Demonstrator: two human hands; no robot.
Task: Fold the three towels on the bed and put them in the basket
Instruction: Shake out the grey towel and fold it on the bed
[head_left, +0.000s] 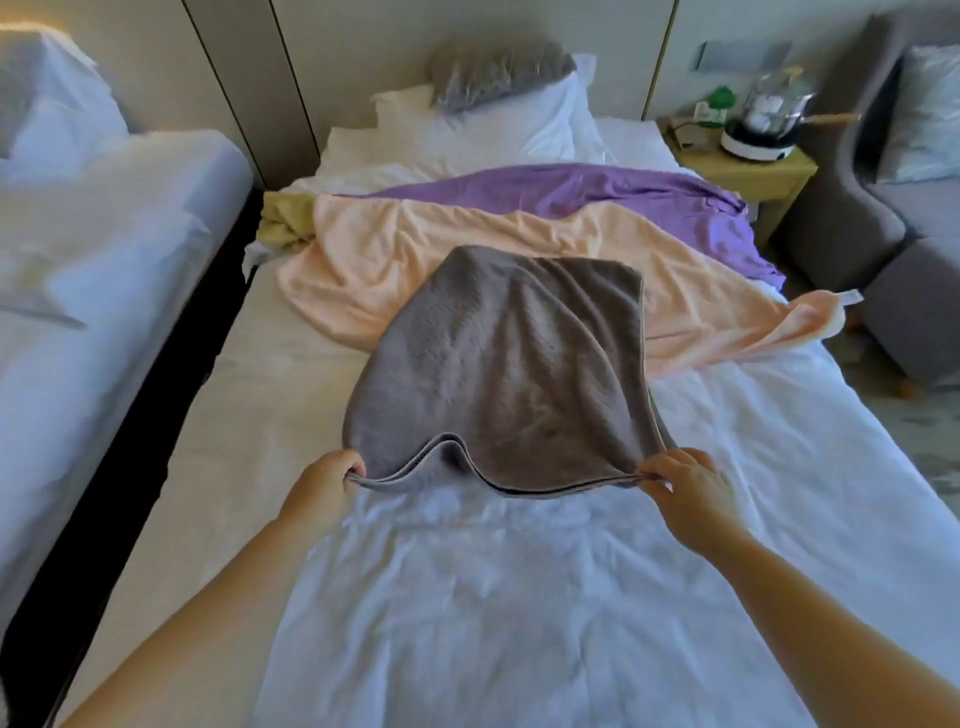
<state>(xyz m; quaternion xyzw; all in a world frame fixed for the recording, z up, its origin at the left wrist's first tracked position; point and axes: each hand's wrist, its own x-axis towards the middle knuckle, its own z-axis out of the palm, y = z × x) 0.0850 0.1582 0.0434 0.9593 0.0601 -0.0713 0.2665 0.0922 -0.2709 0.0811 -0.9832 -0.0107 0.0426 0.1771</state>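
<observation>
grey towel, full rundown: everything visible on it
The grey towel looks like soft, textured terry, taupe-grey, with a thin paler trim along its right edge. It is doubled over: two layers show at the near edge, which sags in a wave between the hands. The left hand pinches the near-left corner and the right hand the near-right one. The far end lies rumpled on the peach towel; the rest spreads over the white sheet.

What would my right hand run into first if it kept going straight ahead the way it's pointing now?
Likely the peach towel. The right hand points up the bed, its fingers pinching the grey towel it already holds. Depth is unclear from this view.
</observation>
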